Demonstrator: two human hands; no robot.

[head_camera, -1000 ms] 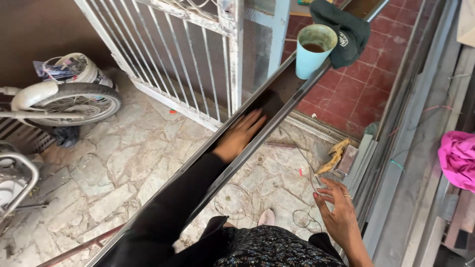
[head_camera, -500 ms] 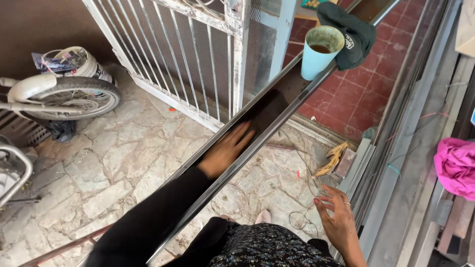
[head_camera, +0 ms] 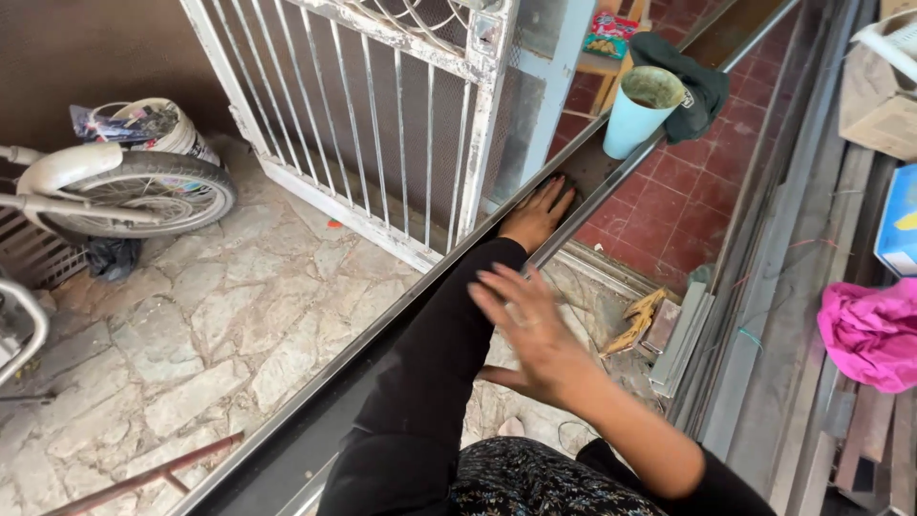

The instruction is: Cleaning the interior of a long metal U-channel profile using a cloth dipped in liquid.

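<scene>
Left hand [head_camera: 538,216] lies flat on the metal channel [head_camera: 592,164]; right hand [head_camera: 531,336] hovers beside it, fingers [head_camera: 497,287] spread, holding nothing.

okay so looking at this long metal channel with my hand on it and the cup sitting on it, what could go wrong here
The blue cup sits on the metal channel beyond your left hand; jolting the channel could tip it and spill what's inside. The channel's thin edges may cut your palm if it slides along them. Your right hand hovers open, so the long piece has only one hand steadying it.
</scene>
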